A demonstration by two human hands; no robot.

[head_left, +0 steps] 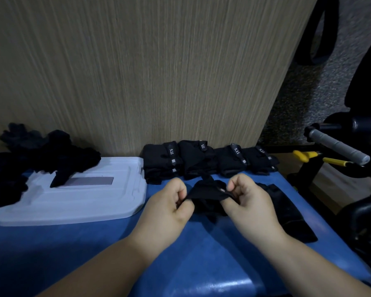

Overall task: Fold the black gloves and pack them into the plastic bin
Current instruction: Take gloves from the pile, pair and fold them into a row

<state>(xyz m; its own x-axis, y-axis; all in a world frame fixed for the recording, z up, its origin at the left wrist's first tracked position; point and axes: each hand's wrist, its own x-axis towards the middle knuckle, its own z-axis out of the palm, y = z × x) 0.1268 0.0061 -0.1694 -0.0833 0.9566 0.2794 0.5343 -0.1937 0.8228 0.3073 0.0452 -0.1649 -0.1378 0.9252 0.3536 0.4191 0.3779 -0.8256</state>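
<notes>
Surface: a blue padded top [180,254] backed by a tall wood-grain panel [137,71]; that's the stage.
Left hand [169,202]: curled tight; thumb and fingers pinch the left edge of the small black fabric glove [206,195].
Right hand [248,200]: same story on the other side; fingers curled, pinching the glove's right edge.
Held glove: slung between the two hands, bunched, its lower part sagging toward the blue top; a small pale stud shows near the right thumb.
Beyond the hands: a row of folded black gloves with white-lettered tabs [204,159], lined up along the foot of the panel.
Right of the right hand: a second flat black glove [287,211], lying just beside the wrist.
Left of the left hand: a flat white plastic lid [84,202]; a heap of loose black gloves [58,151] spills over its far corner.
Far right: a grey-wrapped bar [338,146] and yellow-handled tool [334,161], well apart from both hands.
</notes>
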